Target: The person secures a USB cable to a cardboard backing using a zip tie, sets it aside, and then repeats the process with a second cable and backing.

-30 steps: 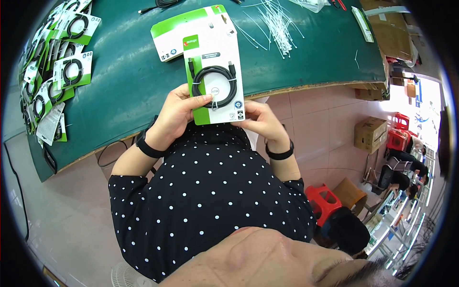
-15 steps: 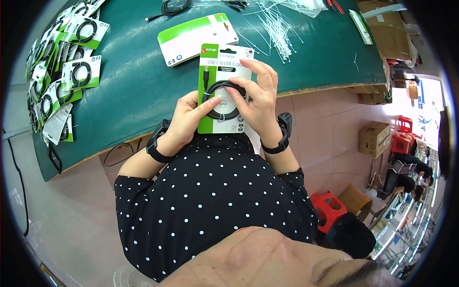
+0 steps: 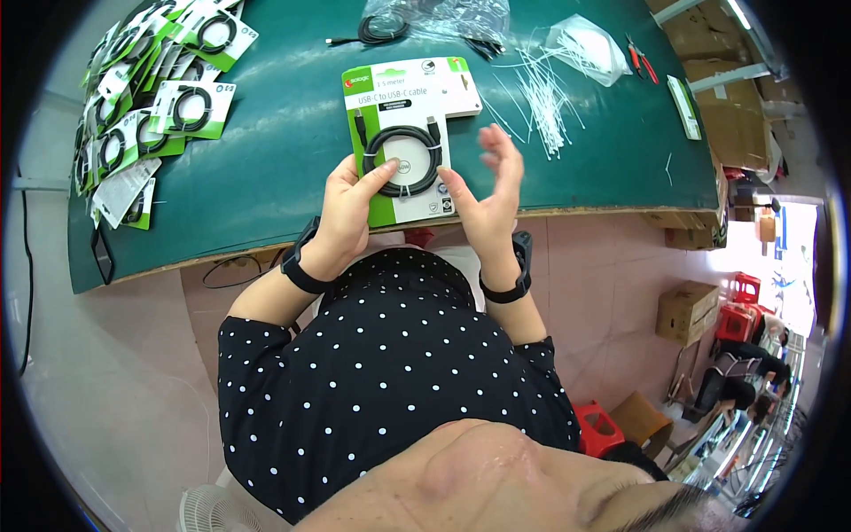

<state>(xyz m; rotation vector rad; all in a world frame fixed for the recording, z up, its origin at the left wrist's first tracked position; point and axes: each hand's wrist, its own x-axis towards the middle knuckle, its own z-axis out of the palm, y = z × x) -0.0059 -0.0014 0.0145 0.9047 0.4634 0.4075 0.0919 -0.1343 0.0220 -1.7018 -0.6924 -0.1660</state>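
A green table spreads beyond the fingers and to both sides of them, its front edge just below. Lower and to their right, the floor shows pinkish tiles with visible joints. Well right of them is a carton, with red stools farther right. A white glare lies far right, its source unclear. Far below and left of the fingers, the floor looks pale and glossy beside a white fan.
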